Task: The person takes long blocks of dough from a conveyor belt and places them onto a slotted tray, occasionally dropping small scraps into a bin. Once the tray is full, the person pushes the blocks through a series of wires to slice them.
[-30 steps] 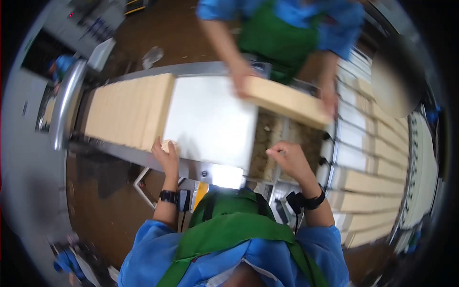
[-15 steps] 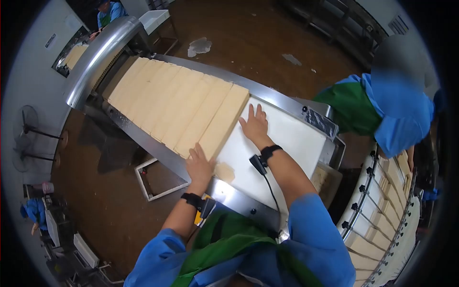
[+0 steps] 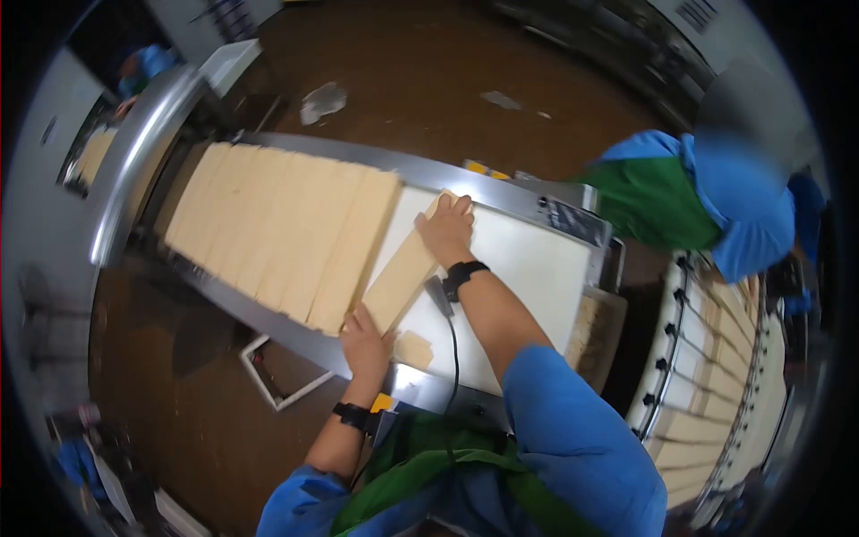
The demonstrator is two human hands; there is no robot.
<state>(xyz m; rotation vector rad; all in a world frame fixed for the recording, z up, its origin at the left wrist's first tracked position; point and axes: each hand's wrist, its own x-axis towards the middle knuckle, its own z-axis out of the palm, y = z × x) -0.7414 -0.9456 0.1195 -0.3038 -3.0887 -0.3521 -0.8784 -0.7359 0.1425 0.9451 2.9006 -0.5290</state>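
Observation:
A long pale slab of dough (image 3: 401, 279) lies at a slant on the white belt (image 3: 514, 277), apart from the row of slabs at its upper end. My right hand (image 3: 447, 231) grips its far end, fingers curled over the edge. Around the near end, close to the corner of the row, are the fingers of my left hand (image 3: 365, 347). The remaining slabs (image 3: 277, 228) lie side by side on the left of the belt. A flat scrap of dough (image 3: 413, 350) rests beside my left hand.
A metal hood (image 3: 148, 152) arches over the belt's left end. At the right, a co-worker in blue and green (image 3: 658, 192) stands by a second conveyor (image 3: 702, 385) carrying pale strips. A tray (image 3: 598, 338) sits at the belt's right end. A white frame (image 3: 295, 394) is below left.
One slab has come away from the row and turned at a slant toward the right. My right hand has closed on its far end. The view has shifted.

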